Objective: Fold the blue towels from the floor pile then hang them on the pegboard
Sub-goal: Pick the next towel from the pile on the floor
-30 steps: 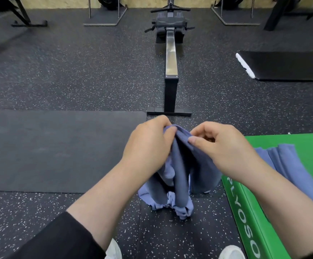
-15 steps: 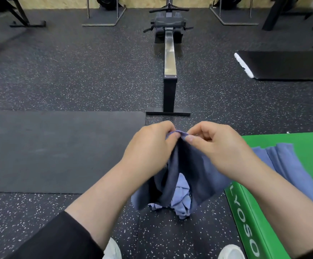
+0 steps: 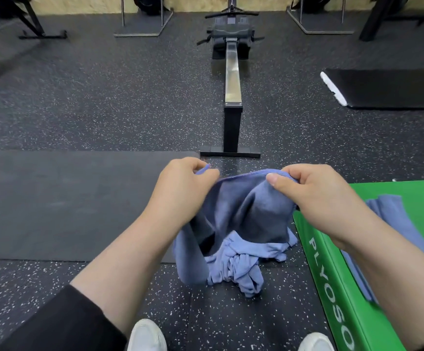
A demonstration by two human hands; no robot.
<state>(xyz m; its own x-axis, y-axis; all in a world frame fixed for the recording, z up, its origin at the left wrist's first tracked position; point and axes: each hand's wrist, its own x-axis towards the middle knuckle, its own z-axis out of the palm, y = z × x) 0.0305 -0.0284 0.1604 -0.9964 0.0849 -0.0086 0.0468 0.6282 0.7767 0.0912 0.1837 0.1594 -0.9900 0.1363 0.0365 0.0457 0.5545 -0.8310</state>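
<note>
A blue towel (image 3: 251, 209) hangs between my two hands above the floor, its top edge stretched between them. My left hand (image 3: 180, 188) pinches the towel's upper left corner. My right hand (image 3: 314, 196) pinches the top edge further right, thumb on the near side. Below the held towel a crumpled pile of blue towels (image 3: 241, 267) lies on the speckled rubber floor. Another blue towel (image 3: 395, 224) lies on the green plyo box (image 3: 337, 295) at the right, partly hidden by my right forearm. No pegboard is in view.
A dark mat (image 3: 66, 203) covers the floor at the left. A rowing machine (image 3: 232, 92) stretches away straight ahead. A black pad with a white end (image 3: 388, 88) lies at the far right. My white shoes (image 3: 146, 336) show at the bottom edge.
My hands have moved apart, spreading the towel's top edge from a bunched grip into a stretched span. The towel has opened out above the pile.
</note>
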